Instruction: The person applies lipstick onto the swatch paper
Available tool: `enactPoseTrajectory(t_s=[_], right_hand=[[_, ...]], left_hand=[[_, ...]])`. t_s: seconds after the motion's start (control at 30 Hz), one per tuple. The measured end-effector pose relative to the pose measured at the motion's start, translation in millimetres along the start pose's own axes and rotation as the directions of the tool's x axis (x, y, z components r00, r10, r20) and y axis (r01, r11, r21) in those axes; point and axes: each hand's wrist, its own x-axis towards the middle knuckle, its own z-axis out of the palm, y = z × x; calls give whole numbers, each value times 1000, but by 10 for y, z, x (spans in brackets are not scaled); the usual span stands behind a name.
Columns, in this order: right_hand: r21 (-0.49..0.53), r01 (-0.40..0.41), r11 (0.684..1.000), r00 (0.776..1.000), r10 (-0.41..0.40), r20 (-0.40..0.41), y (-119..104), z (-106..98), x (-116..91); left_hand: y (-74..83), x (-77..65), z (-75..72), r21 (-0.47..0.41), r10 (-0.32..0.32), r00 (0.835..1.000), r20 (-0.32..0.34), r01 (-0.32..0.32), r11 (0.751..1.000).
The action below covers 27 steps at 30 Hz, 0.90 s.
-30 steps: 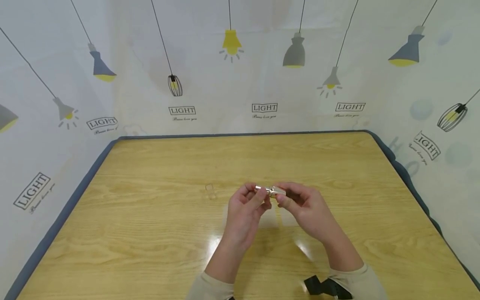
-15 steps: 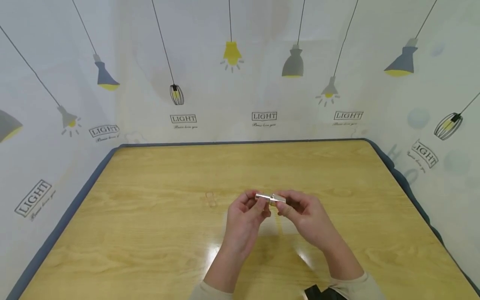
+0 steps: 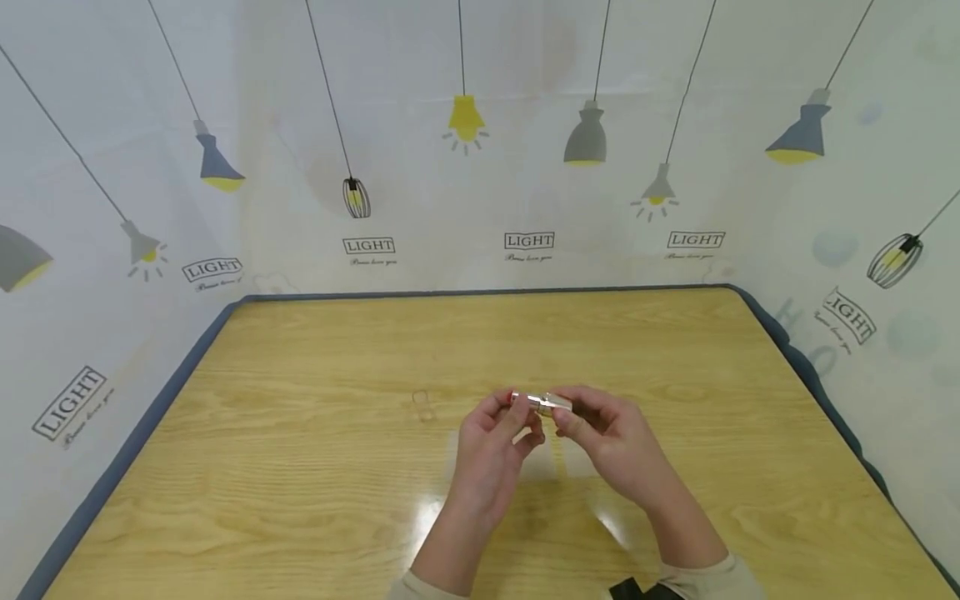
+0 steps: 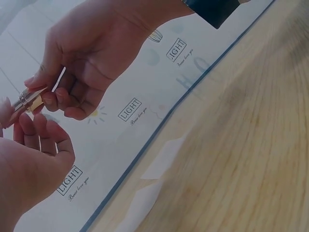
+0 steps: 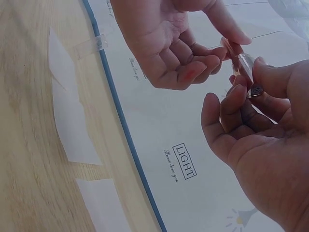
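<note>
Table, white sheets partly behind left hand

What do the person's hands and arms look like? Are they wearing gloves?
No gloves! The left hand and right hand are both bare. The two pale cream sleeves end partway down the forearms. Something black is at the right wrist, only partly in view. There's a red smudge on one left finger.
</note>
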Motion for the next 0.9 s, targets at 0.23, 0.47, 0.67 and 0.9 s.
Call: enactPoseTrajectory(t_s=[0.23,0.47,0.67,0.9], right_hand=[[-1,-4,1000,1000,4,-10,-34,-3,-5],[-2,-14,1000,1000,14,-12,-39,-9,-17],[-12,-42,999,999,42,-14,-18,-2,-16],[1,-38,999,999,38,-11,3,20,-12]], left_hand=[[12,8,-13,-7,35,999,-26,-35,999],[18,-13,-18,-18,35,999,17,-34,999],[17,-33,-14,-14,21,997,73,-20,1000],[-11,-29,10,-5,16,1000,9,-16,1000]])
